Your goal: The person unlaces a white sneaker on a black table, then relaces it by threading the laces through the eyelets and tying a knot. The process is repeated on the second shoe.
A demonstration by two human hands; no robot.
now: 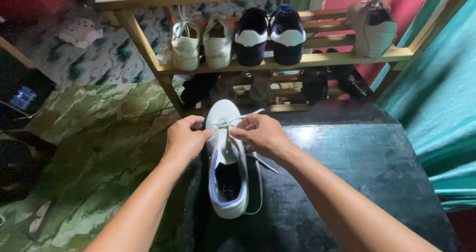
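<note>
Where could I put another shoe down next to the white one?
Bare dark floor lies right of the white sneaker, up to the teal curtain. The wooden rack shelf is crowded. Left hand and right hand pinch the laces.

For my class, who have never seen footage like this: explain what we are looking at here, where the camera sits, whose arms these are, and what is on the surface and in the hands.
There is one picture, taken by a camera worn on a person's head and looking down, so the two bare arms reaching in from the bottom are the wearer's own. No machine is involved. The left hand and the right hand meet over a white sneaker with a bluish-purple lining, which lies on a dark floor mat, toe pointing away from the person. Both hands pinch the white laces near the front of the shoe; a loose lace end trails off to the right. Behind stands a wooden shoe rack. Its shelf carries a white pair, a dark blue and white pair and one pale shoe; dark shoes sit below.
</note>
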